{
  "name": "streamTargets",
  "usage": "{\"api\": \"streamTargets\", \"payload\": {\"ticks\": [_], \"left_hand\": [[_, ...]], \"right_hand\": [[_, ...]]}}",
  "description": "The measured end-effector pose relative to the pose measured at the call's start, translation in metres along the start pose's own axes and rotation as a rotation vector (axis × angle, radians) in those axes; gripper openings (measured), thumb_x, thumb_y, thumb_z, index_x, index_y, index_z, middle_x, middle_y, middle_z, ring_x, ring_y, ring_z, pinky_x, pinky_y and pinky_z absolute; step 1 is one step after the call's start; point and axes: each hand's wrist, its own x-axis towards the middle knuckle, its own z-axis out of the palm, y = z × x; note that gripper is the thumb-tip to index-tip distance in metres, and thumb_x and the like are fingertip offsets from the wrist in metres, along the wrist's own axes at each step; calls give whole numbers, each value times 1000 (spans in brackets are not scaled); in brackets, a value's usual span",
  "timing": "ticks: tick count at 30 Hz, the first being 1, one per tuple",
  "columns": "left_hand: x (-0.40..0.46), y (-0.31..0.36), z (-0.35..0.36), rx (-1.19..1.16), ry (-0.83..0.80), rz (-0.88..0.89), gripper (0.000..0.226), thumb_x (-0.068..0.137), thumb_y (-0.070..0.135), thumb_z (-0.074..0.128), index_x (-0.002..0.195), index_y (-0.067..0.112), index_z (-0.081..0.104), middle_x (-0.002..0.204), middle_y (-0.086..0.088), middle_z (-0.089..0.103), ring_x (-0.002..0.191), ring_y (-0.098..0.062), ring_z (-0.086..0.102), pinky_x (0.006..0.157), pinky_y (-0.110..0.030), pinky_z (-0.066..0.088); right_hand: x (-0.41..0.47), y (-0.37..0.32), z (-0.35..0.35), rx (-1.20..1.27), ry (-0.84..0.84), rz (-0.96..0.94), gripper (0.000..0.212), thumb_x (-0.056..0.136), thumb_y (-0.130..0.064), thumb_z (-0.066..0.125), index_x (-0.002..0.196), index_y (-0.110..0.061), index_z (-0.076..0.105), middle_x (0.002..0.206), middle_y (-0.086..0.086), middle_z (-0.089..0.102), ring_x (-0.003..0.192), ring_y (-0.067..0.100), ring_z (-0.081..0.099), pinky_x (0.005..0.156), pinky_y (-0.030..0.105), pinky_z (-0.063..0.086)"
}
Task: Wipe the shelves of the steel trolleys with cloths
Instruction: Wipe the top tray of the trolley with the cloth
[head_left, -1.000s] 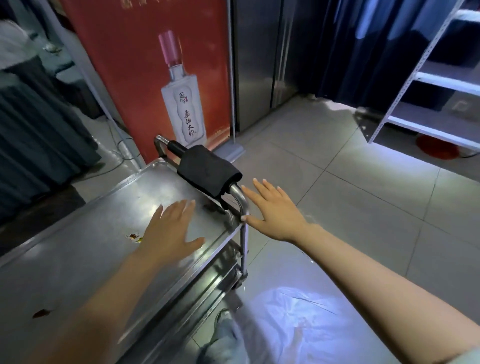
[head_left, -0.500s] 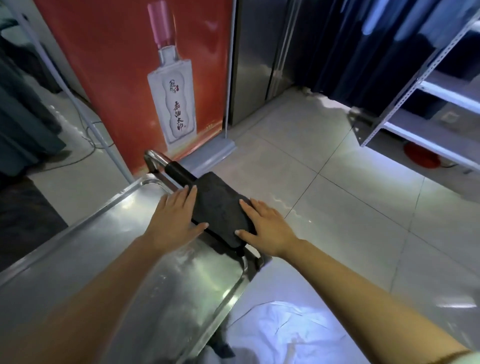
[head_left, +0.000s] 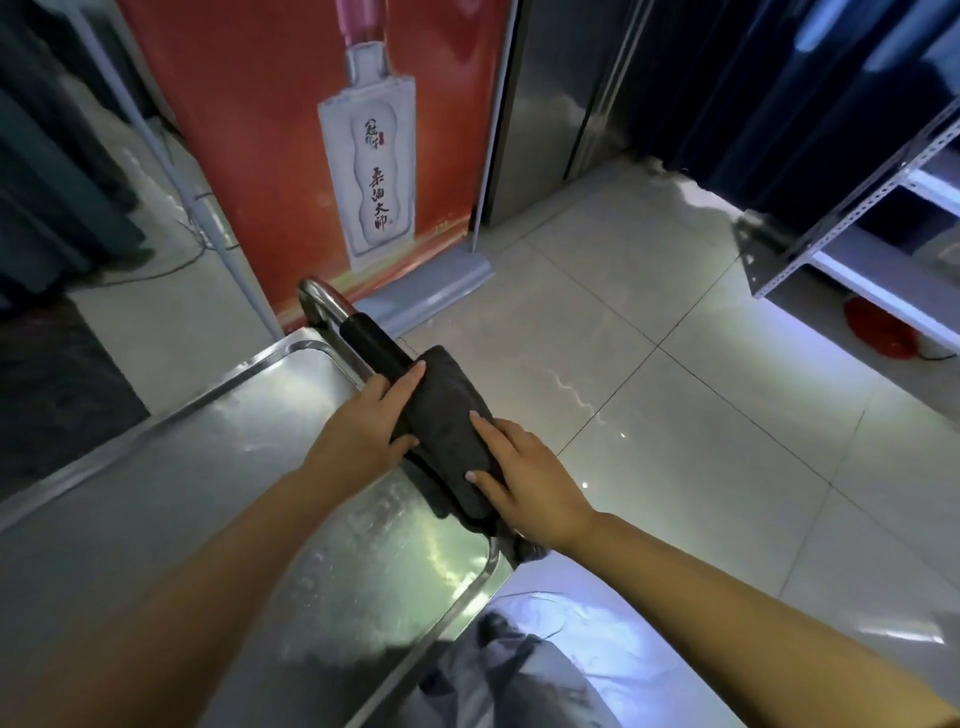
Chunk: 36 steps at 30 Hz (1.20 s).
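Dark cloth (head_left: 447, 431) draped over trolley handle (head_left: 363, 338), gripped at its inner edge by left hand (head_left: 363, 436), fingers and thumb curled round it; right hand (head_left: 524, 483) pressed flat on its outer side. Top shelf (head_left: 218, 493) below, streaked, judged not yet wiped; lower shelves unseen.

Trolley handle (head_left: 363, 338) partly under cloth (head_left: 447, 421)
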Motion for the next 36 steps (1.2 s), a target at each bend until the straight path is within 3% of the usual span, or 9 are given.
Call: {"api": "streamTargets", "payload": {"ticks": [7,12,14,17,20,24,28,32,36], "left_hand": [[-12,29,-17,79,161,-186,14,89,13,63,103,10,65,95,-7,61,82,-25,61,71,-20,42],[-35,50,-10,-32,147,-397,18,86,11,63,102,17,60,105,4,48,84,-13,52,76,-18,43],[-48,60,-5,-305,176,-587,22,83,9,68,98,23,58,112,0,56,90,-15,59,73,-16,47],[-68,79,-5,-1176,285,-993,32,79,29,74,107,25,58,119,-9,63,98,-22,65,72,-29,53],[-93,90,0,-1433,312,-1059,56,71,55,69,116,21,63,110,-7,70,95,-24,69,73,-36,56],[-116,106,1,-1414,493,-1055,69,64,58,75,122,25,60,119,0,69,112,-22,63,90,-41,54],[-143,113,-21,-1110,695,-924,48,60,58,76,103,36,68,103,12,73,104,-11,66,81,-27,53],[-169,122,-42,-715,723,-840,23,67,67,69,86,59,61,90,29,68,84,9,64,60,-7,49],[-188,127,-53,-393,699,-876,21,77,65,60,88,48,55,81,26,64,82,10,60,60,-9,41]], "right_hand": [[-10,10,-10,82,156,-183,42,97,-23,55,139,-20,50,144,2,48,121,27,57,99,33,45],[-7,25,-28,123,176,-339,37,87,-5,65,122,-19,67,125,2,64,108,24,66,95,32,48],[-5,25,-37,143,186,-417,36,83,1,66,115,-15,71,120,4,67,103,25,68,90,38,55],[-7,18,-46,191,215,-595,32,78,6,71,105,-10,74,114,6,70,97,26,70,84,39,58],[-13,0,-54,198,222,-819,29,75,4,75,101,-7,75,110,7,71,91,25,72,81,37,58],[-20,-29,-67,171,230,-1009,20,88,-7,60,103,-8,73,113,9,70,94,25,70,84,29,54],[-21,-42,-67,128,224,-1078,21,85,-7,65,104,-9,73,114,10,70,96,27,70,88,29,51],[-26,-51,-55,66,103,-1033,30,78,-1,73,106,-11,70,124,11,64,101,31,67,88,32,52],[-35,-70,-40,242,-227,-767,60,85,-12,66,134,-33,40,149,-8,34,124,19,49,99,31,49]]}}
